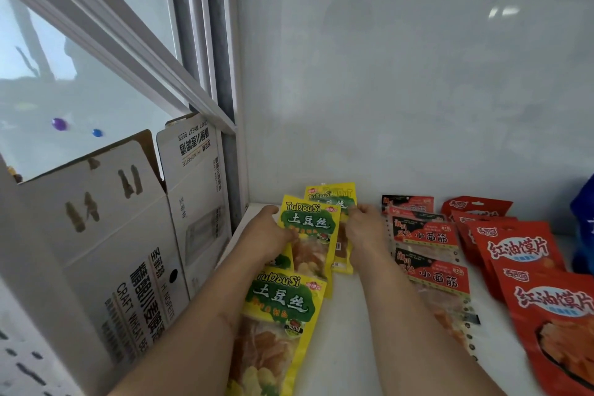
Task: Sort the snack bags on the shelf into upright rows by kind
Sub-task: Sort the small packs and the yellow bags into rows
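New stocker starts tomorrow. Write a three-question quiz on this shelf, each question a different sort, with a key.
1. True or false: the yellow bags form the row farthest to the left on the shelf.
2. Which bags do both hands handle? A) yellow bags B) red bags C) red-and-black bags
3. Fill in: the row between the yellow and the red bags is made of ____ bags.

Key
1. True.
2. A: the left hand and right hand flank the yellow bags.
3. Red-and-black.
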